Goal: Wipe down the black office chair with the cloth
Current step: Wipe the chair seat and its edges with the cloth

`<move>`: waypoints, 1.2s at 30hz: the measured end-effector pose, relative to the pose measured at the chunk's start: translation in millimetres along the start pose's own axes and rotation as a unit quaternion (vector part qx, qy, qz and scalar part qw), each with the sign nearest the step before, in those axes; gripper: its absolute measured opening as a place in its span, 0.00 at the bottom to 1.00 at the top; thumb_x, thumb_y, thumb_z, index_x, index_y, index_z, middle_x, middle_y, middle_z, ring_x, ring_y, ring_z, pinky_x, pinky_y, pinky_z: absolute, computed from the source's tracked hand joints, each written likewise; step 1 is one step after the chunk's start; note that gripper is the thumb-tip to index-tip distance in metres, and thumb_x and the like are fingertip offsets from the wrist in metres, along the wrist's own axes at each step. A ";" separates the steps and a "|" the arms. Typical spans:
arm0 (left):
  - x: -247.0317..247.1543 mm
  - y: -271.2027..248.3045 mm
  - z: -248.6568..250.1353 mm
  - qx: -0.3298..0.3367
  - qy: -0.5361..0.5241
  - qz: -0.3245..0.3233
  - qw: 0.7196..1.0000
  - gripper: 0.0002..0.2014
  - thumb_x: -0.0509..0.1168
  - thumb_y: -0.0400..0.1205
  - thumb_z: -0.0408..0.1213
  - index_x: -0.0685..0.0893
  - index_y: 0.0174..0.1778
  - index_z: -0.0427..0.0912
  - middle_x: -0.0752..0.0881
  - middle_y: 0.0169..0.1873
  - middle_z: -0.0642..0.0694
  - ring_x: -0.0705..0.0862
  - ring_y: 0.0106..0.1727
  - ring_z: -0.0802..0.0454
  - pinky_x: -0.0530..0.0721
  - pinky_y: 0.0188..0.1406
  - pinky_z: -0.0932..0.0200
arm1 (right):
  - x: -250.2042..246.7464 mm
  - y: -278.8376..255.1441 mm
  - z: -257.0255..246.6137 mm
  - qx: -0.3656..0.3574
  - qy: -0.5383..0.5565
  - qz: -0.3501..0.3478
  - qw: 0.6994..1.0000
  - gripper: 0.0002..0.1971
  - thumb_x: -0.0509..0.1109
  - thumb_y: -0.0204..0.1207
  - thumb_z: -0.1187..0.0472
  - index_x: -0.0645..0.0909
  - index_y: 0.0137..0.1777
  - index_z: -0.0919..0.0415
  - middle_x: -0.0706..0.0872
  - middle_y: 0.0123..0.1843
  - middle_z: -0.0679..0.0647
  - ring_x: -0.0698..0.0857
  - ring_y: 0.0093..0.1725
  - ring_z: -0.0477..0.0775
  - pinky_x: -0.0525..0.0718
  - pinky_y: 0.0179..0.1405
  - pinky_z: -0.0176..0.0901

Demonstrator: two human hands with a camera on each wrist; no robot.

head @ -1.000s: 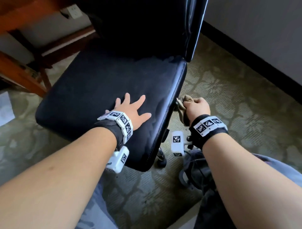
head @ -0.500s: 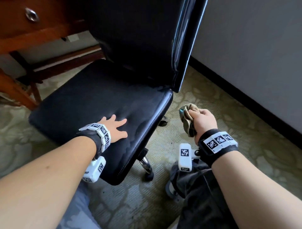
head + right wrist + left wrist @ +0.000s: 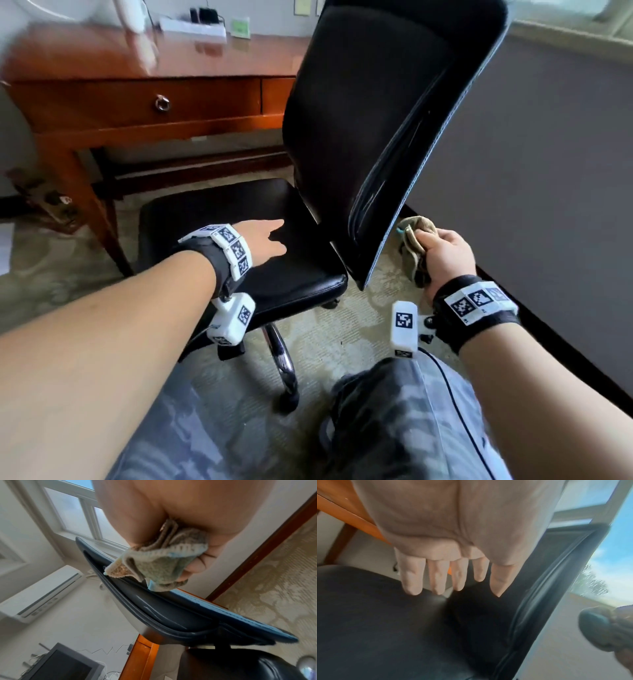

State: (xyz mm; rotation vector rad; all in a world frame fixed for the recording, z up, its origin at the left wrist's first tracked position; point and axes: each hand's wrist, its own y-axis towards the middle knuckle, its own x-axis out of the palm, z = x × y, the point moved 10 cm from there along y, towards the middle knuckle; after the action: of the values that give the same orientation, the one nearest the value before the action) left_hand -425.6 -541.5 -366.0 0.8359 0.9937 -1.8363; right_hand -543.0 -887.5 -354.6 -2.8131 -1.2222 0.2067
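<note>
The black office chair stands in front of me, its backrest (image 3: 376, 120) turned edge-on and its seat (image 3: 222, 212) to the left. My left hand (image 3: 270, 240) reaches over the rear of the seat with straight fingers (image 3: 436, 577); whether they touch the seat (image 3: 376, 615) I cannot tell. My right hand (image 3: 445, 253) grips a bunched beige-green cloth (image 3: 416, 236) just right of the backrest's lower edge. In the right wrist view the cloth (image 3: 163, 561) sticks out of my fist, close to the backrest's stitched rim (image 3: 171, 608).
A wooden desk (image 3: 137, 102) with a ring-pull drawer stands behind the chair on the left. A grey wall (image 3: 548, 171) runs close on the right. The chair's chrome leg (image 3: 284, 359) reaches toward my knees over patterned carpet (image 3: 342, 325).
My view has lifted from the seat to the whole backrest, and the chair sits farther off. My left hand has moved to the seat's rear. My right hand has risen with the cloth beside the backrest.
</note>
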 end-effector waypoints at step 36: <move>-118.4 57.1 125.7 0.074 -0.197 0.035 0.977 0.30 0.58 0.91 0.62 0.65 0.90 0.63 0.71 0.87 0.56 0.69 0.87 0.54 0.62 0.73 0.67 | -26.9 74.0 -75.8 0.094 -0.128 0.017 0.987 0.10 0.80 0.71 0.54 0.89 0.50 0.53 0.95 0.42 0.52 0.94 0.42 0.59 0.94 0.49 0.60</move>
State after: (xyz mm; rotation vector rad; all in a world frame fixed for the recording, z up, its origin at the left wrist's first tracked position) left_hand -345.2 -625.8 -226.3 0.5515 0.5753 -1.9333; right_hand -496.4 -958.3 -285.6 -2.7055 -1.1307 0.6674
